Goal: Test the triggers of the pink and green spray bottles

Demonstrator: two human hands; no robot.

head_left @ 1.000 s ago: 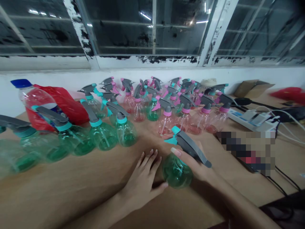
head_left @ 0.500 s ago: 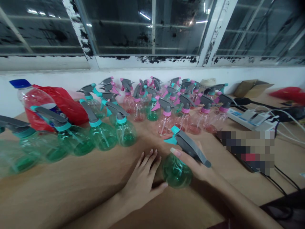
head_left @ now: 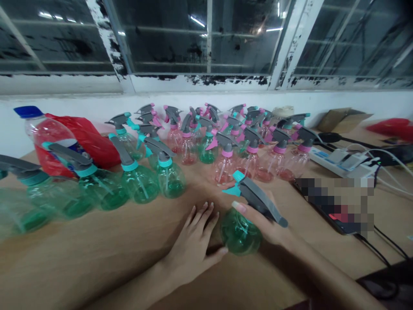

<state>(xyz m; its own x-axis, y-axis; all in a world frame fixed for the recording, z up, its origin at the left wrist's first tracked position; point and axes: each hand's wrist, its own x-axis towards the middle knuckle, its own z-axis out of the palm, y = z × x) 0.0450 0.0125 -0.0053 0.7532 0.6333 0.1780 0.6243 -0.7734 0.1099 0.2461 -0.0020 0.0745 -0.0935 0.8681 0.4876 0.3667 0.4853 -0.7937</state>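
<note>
A green spray bottle (head_left: 240,234) with a grey trigger head (head_left: 258,200) and teal nozzle stands on the wooden table (head_left: 97,254). My right hand (head_left: 267,226) is wrapped round its neck and far side, one finger lying under the trigger. My left hand (head_left: 193,243) lies flat on the table just left of the bottle, fingers stretched out, thumb touching the bottle's base.
Several green spray bottles (head_left: 138,181) stand at the left, several pink ones (head_left: 226,165) behind the middle. A red bag (head_left: 87,142) and a blue-capped bottle (head_left: 38,129) sit far left. A power strip (head_left: 338,161) and cables (head_left: 383,241) lie on the right, with a cardboard box (head_left: 342,118) behind.
</note>
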